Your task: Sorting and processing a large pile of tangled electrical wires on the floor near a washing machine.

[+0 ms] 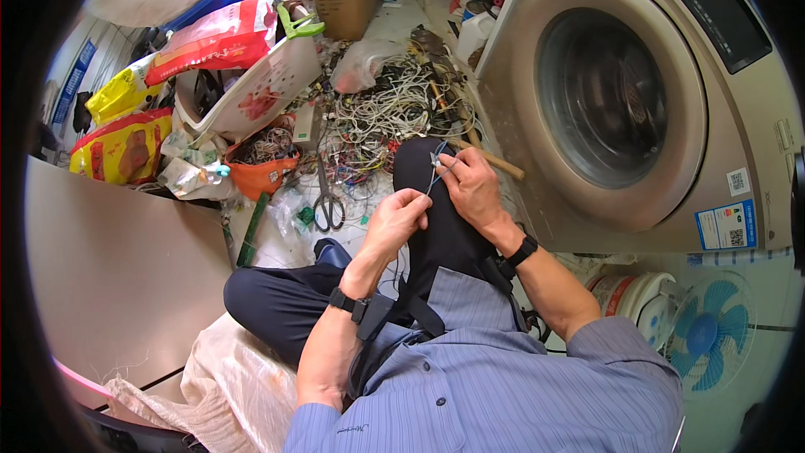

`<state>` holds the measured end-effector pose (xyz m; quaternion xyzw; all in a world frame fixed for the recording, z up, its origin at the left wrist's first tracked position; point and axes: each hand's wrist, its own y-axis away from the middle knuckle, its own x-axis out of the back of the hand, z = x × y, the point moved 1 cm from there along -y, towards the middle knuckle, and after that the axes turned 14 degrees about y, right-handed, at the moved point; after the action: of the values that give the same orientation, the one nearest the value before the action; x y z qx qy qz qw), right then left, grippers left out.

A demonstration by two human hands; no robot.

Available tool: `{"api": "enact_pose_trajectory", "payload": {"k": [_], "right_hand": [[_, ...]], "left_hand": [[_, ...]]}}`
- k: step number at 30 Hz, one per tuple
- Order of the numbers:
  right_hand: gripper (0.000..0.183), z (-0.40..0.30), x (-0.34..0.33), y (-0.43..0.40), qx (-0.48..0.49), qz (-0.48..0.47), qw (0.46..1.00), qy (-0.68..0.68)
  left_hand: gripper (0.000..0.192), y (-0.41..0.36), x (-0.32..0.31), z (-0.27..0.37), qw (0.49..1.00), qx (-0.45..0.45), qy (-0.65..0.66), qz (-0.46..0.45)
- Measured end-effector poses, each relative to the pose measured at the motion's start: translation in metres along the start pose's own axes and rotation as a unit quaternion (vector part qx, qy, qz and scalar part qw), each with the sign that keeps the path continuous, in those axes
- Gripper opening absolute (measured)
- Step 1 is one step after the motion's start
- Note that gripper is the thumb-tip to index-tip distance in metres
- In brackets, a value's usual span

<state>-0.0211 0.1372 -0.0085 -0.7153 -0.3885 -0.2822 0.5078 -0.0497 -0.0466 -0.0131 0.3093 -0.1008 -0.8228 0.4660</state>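
Observation:
Above my raised knee, my left hand (402, 211) pinches the lower end of thin blue and white wires (434, 181) between thumb and fingers. My right hand (468, 185) grips the upper part of the same wires, near a small white piece (436, 160) that looks like a connector. The two hands are close together but apart. Beyond the knee a large tangle of white, grey and coloured cables (377, 100) lies on the floor. Black-handled scissors (328, 204) lie on the floor to the left of the knee.
A front-loading washing machine (629, 100) stands at right, a fan (707, 333) below it. A wooden handle (500, 162) lies beyond my right hand. At left are an orange bag of wires (261, 173), a white basket (251, 97), a green strip (253, 229) and colourful plastic bags (210, 38).

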Motion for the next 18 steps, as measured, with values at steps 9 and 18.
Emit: {"api": "enact_pose_trajectory", "payload": {"k": [9,18], "right_hand": [[0.020,0.011,-0.005,0.003,-0.004,0.013,1.000,0.008],[0.018,-0.008,0.006,0.002,0.022,0.011,1.000,-0.001]], "left_hand": [[0.018,0.027,0.007,-0.024,0.992,-0.104,-0.071,0.030],[0.018,0.075,0.036,-0.017,0.995,-0.061,-0.079,0.017]]}}
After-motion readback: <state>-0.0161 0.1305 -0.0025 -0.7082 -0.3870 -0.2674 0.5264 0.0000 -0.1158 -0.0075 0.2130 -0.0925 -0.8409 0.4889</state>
